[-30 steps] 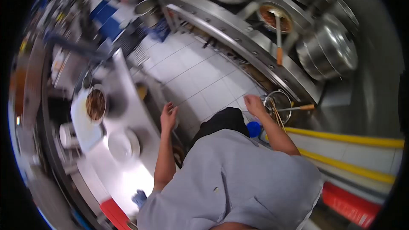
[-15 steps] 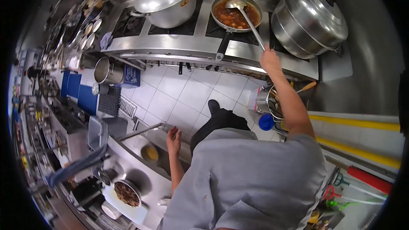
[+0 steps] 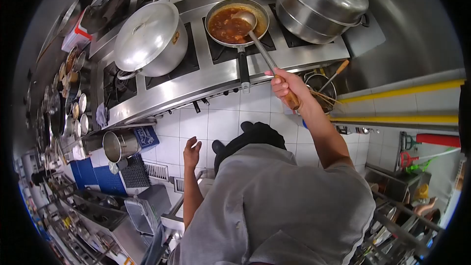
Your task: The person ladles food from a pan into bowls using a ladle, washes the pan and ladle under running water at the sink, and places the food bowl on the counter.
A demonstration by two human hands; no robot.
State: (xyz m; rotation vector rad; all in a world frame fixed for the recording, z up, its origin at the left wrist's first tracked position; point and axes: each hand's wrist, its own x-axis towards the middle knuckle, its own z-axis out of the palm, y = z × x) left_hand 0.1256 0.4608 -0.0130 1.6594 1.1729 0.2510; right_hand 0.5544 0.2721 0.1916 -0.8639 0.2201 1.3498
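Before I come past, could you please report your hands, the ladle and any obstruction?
Right hand gripping ladle; left hand empty. Ladle's bowl in the pan. Pan handle juts out nearby; nothing visibly blocking ladle.

Frying pan on stove, between stockpot at left and steamer pot at right. Ladle bowl in the pan, handle extending front-right beyond the stove's front edge.
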